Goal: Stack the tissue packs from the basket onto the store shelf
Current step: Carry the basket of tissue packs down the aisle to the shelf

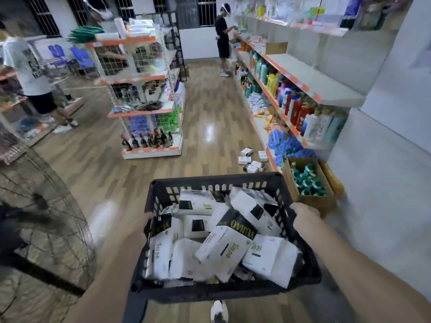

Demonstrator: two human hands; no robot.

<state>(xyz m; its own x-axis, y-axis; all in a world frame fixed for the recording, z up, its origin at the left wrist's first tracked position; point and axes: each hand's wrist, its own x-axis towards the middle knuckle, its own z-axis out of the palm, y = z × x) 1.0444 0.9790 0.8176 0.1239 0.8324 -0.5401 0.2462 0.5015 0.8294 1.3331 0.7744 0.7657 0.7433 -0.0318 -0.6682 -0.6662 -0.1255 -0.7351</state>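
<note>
A black plastic basket (217, 179) hangs in front of me at waist height, filled with several white tissue packs (225, 248) with black labels. My left hand (145, 221) grips the basket's left rim, its fingers mostly hidden by the wall. My right hand (303, 216) is closed on the right rim. The long store shelf (310, 82) runs along the right wall, its upper board bare near me.
An open carton of green-capped bottles (307, 180) sits on the floor at the right. Small white boxes (251, 159) lie scattered on the wood floor ahead. A gondola shelf (140, 89) stands mid-left, a large fan (42, 224) at left. One person (222, 40) works far down the aisle, another (35, 78) stands at left.
</note>
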